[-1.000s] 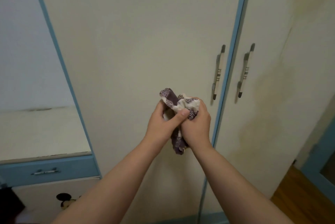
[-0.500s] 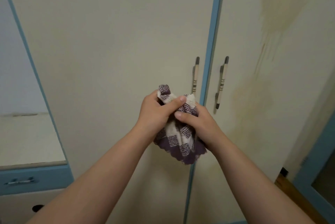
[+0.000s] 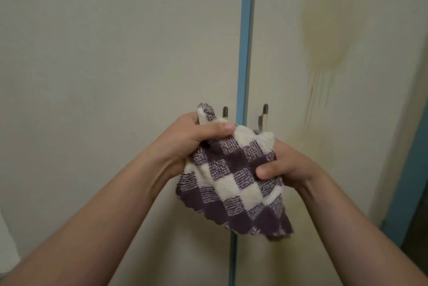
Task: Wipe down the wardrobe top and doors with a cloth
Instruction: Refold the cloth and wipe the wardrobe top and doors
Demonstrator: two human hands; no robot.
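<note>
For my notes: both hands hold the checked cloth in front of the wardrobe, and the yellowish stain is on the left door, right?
No. The head view shows the yellowish stain on the right door, not the left. The left hand and right hand do hold the checked cloth.

Left grip [image 3: 185, 137] and right grip [image 3: 284, 165] are bare, forearms [image 3: 104, 204] too.

On my feed the wardrobe [image 3: 115, 65] fills the whole shot — two cream doors meeting at a blue strip [image 3: 245, 42], with the tops of two handles [image 3: 265, 115] poking up either side of it. The right door [image 3: 284, 7] has a yellowish stain [image 3: 324, 37] on it, drips running down. What's actually carrying the checked cloth [image 3: 234, 183] is the person's left hand [image 3: 187, 137] and right hand [image 3: 287, 165], both gripping it in front of the doors.
</note>
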